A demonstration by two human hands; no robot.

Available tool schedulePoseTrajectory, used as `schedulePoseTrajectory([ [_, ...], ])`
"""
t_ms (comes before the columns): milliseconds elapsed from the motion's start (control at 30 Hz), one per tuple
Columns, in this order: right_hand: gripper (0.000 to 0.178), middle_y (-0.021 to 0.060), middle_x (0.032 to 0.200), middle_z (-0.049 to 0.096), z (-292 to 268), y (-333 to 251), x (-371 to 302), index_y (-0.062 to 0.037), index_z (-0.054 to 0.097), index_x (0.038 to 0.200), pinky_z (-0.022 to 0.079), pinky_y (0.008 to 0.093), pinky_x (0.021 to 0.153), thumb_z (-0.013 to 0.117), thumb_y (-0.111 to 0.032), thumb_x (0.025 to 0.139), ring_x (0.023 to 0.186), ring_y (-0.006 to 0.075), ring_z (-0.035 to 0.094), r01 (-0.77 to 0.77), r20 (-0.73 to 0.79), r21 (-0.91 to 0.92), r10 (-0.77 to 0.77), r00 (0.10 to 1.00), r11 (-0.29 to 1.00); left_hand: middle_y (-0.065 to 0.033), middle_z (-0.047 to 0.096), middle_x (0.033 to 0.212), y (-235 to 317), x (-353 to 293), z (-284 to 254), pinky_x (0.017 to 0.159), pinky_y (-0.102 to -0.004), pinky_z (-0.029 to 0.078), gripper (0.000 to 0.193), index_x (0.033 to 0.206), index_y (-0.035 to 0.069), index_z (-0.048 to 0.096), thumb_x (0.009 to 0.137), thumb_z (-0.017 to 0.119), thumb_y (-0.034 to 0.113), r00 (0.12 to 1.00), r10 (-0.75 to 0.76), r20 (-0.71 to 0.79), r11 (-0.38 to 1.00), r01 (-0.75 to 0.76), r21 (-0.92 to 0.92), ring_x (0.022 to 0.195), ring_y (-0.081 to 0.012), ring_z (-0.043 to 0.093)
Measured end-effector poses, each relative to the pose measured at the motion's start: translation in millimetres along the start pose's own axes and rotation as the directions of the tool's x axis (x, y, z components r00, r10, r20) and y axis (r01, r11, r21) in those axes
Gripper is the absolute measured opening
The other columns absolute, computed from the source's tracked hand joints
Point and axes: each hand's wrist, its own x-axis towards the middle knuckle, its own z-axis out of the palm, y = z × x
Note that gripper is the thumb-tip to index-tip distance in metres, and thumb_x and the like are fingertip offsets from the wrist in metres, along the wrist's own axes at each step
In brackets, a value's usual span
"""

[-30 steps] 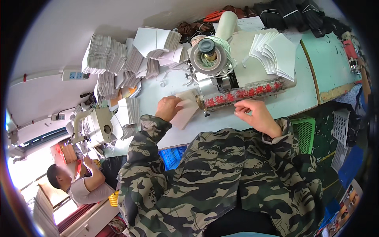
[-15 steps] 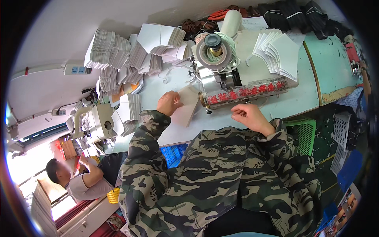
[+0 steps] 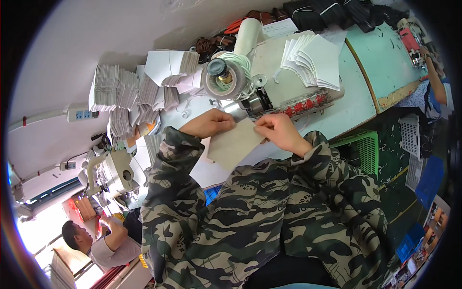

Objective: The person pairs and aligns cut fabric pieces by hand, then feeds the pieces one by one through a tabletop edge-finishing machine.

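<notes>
My left hand [image 3: 211, 124] pinches the upper left corner of a beige, straight-edged piece of card [image 3: 234, 145]. The upper right corner is between the thumb and fingers of my right hand [image 3: 283, 133]. The card hangs tilted at the front of a table machine with a metal roller [image 3: 260, 102] and a worn red-marked front bar [image 3: 305, 104]. Part of another pale sheet [image 3: 206, 150] peeks out at the card's left. On the machine's top lies a fanned stack of white card pieces [image 3: 313, 58].
Banded stacks of cut card [image 3: 115, 86] crowd the back left of the pale table [image 3: 313, 124]. A sewing-type machine [image 3: 114, 171] stands farther left, near a seated person [image 3: 108, 243]. A green crate [image 3: 368, 151] is below the table's right side. Another person's arm [image 3: 435, 82] shows at far right.
My right hand has moved left to the card, and both hands now hold it up by its top corners. Before, my left hand was at the card on the table. The view has shifted.
</notes>
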Motion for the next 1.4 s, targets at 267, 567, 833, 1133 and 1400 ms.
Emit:
schedulePoseTrajectory([
  [267, 0.036, 0.0107, 0.087, 0.071, -57, -34, 17, -0.0040, 0.067, 0.110, 0.051, 0.0361, 0.070, 0.074, -0.021, 0.079, 0.077, 0.0258, 0.067, 0.187, -0.027, -0.683, -0.280, 0.960, 0.706, -0.0115, 0.068, 0.088, 40, 21, -11, 0.078, -0.0353, 0.048, 0.023, 0.102, 0.000, 0.068, 0.086, 0.065, 0.017, 0.966, 0.034, -0.255, 0.948, 0.050, 0.315, 0.082, -0.0204, 0.062],
  [567, 0.037, 0.0128, 0.090, 0.070, -102, -87, 64, 0.0005, 0.069, 0.102, 0.051, 0.0366, 0.077, 0.072, -0.025, 0.076, 0.083, 0.0283, 0.066, 0.234, 0.224, -0.850, -0.079, 0.971, 0.471, -0.0118, 0.068, 0.081, 60, 20, 29, 0.044, -0.0303, 0.045, 0.038, 0.117, -0.003, 0.061, 0.100, 0.053, 0.029, 0.940, -0.068, -0.333, 0.954, 0.159, 0.255, 0.047, -0.0163, 0.056],
  [833, 0.014, 0.0038, 0.076, 0.069, -42, 3, 2, 0.0008, 0.069, 0.086, 0.048, 0.0249, 0.064, 0.074, -0.011, 0.083, 0.069, 0.0070, 0.061, 0.013, -0.042, -0.249, -0.025, 0.999, 0.968, -0.0032, 0.064, 0.083, 32, -11, 43, 0.039, -0.0196, 0.041, 0.036, 0.115, 0.003, 0.059, 0.107, 0.037, 0.030, 0.987, -0.142, -0.078, 0.967, 0.122, -0.222, 0.050, -0.0122, 0.063],
  [1133, 0.018, 0.0077, 0.074, 0.070, -17, 8, -9, 0.0037, 0.070, 0.088, 0.052, 0.0268, 0.059, 0.073, -0.014, 0.085, 0.065, 0.0109, 0.064, -0.189, -0.172, -0.080, 0.173, 0.970, 0.979, -0.0204, 0.068, 0.083, 22, 17, 32, 0.069, -0.0430, 0.052, 0.031, 0.100, 0.000, 0.066, 0.094, 0.051, 0.026, 0.899, 0.118, -0.423, 0.889, 0.094, 0.449, 0.076, -0.0340, 0.068],
  [1400, 0.021, 0.0074, 0.092, 0.071, -40, 9, -43, 0.0042, 0.068, 0.106, 0.054, 0.0271, 0.069, 0.069, -0.009, 0.090, 0.077, 0.0113, 0.066, -0.175, -0.174, 0.364, 0.251, 0.952, 0.915, -0.0169, 0.066, 0.078, 58, 40, 22, 0.076, -0.0349, 0.051, 0.043, 0.100, -0.001, 0.067, 0.094, 0.054, 0.039, 0.909, -0.014, -0.416, 0.798, 0.261, 0.543, 0.079, -0.0289, 0.068],
])
